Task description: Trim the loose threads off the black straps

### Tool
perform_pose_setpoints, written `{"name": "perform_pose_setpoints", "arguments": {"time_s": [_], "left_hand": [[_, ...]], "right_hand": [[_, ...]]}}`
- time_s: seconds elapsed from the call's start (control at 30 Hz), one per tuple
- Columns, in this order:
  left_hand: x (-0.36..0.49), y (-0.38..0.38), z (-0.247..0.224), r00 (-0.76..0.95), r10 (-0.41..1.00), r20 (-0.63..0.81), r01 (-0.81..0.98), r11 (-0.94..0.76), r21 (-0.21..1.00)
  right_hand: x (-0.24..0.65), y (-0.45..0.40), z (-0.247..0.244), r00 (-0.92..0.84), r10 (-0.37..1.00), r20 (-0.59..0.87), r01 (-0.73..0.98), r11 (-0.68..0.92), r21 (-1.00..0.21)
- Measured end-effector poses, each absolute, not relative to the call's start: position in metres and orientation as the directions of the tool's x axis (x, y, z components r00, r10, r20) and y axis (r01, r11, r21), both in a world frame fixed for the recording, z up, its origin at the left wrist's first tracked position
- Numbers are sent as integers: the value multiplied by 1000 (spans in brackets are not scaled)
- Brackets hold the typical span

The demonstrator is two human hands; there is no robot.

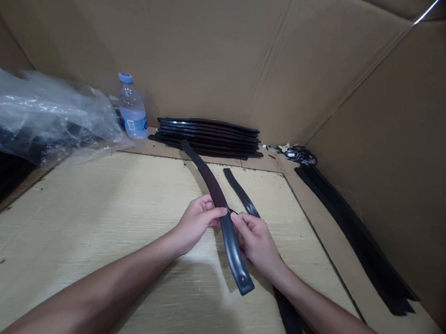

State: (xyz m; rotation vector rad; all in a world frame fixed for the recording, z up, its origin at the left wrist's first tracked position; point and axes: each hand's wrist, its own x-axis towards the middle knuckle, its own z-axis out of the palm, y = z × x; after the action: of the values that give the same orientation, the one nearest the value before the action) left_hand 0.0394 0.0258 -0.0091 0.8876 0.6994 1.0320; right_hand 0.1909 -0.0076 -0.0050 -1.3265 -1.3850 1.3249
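Observation:
A long, curved black strip with a small hole near its close end is held at mid-length over the pale board. My left hand is closed on it, thumb on top and fingers at its left edge. My right hand is pinched at the strip's right edge, where a thin dark sliver shows by the fingertips; what exactly it is I cannot make out. Under my right hand and forearm runs a second black strip, lying on the board and partly hidden.
Stacked black strips lie at the back against cardboard. A water bottle stands left of them, beside crumpled clear plastic. More black strips line the right side, with a heap of dark scraps at their far end.

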Motion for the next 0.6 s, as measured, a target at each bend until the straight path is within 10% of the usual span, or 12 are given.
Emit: {"name": "perform_pose_setpoints", "arguments": {"time_s": [0.6], "left_hand": [[39, 26, -12, 343, 936, -75, -429, 227, 875]], "right_hand": [[187, -7, -3, -144, 978, -153, 75, -143, -987]]}}
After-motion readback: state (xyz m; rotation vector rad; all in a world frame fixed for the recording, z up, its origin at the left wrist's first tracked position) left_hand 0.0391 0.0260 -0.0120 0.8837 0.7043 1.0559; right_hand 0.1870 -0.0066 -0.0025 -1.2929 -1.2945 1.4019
